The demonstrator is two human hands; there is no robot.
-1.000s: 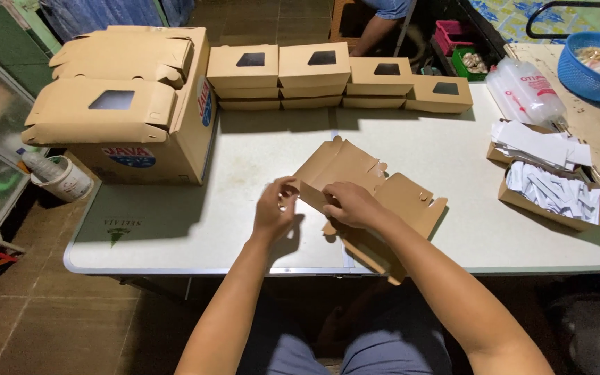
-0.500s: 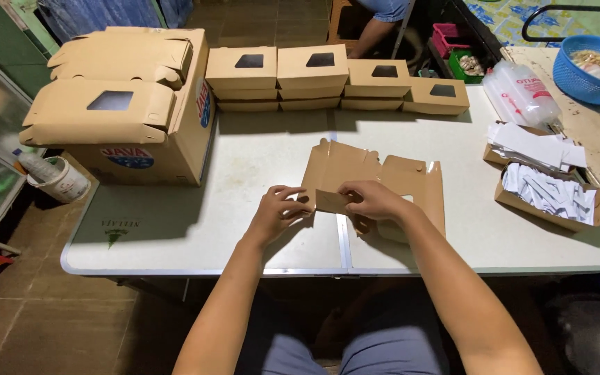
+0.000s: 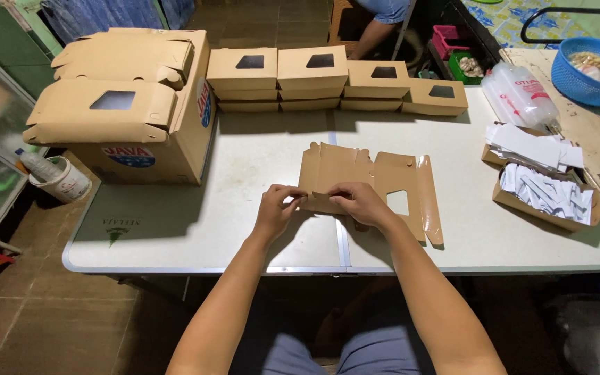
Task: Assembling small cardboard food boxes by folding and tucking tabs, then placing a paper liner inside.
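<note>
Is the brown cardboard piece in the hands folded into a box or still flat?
Mostly flat: the cardboard blank lies spread on the table, window cutout showing; both hands pinch its near-left flap.

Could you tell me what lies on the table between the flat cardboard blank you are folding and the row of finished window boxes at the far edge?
Nothing: in the head view, only bare white table separates the cardboard blank from the window boxes.

Both forearms are being shown bare to the elbow, no sleeves, watch or rings being worn on the left hand point(image 3: 277, 209) or the right hand point(image 3: 360, 203). Grey-blue trousers are being worn, seen at the lower edge.
</note>
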